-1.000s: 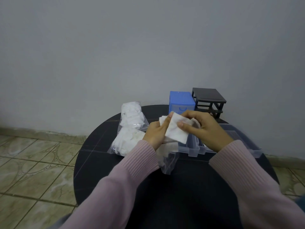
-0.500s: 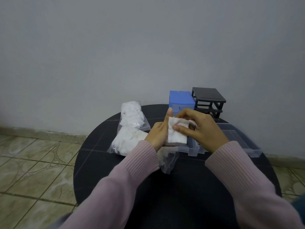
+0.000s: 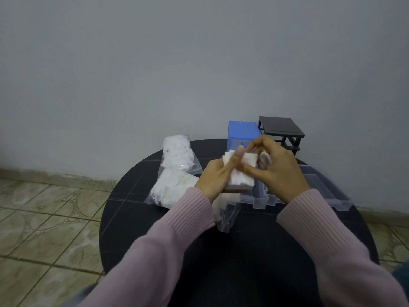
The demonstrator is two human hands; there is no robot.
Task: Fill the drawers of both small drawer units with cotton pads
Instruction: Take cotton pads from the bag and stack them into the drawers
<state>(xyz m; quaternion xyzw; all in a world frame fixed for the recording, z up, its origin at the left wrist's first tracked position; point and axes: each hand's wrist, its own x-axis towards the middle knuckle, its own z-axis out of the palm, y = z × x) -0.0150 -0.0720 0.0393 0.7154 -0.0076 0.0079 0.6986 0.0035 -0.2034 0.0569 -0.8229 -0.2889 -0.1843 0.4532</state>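
Above the round black table (image 3: 221, 251), both hands meet on a small stack of square white cotton pads (image 3: 242, 175). The left hand (image 3: 218, 176) grips the stack, thumb laid across its face and the other fingers curled behind. The right hand (image 3: 278, 171) pinches the stack's right edge, fingers bent and closed on it. The stack is held in the air, just over the clear plastic drawers (image 3: 261, 197) that lie on the table, out of their units.

At the back stand the blue plastic drawer unit (image 3: 242, 131) and the black plastic drawer frame (image 3: 282, 129), side by side against the wall. To the left lie two clear plastic bags of white cotton pads (image 3: 177, 171), and a third bag (image 3: 228, 216), open-looking, sags below the left wrist.

The pads are likely very light and soft — they will compress, fan apart and shed single sheets if held loosely. A flat pinch across both faces of the stack, near its middle, should keep the edges square; gripping one corner risks the pile splaying. The stack probably needs aligning to the drawer's outline before it goes in — otherwise the edges may fold against the wall.
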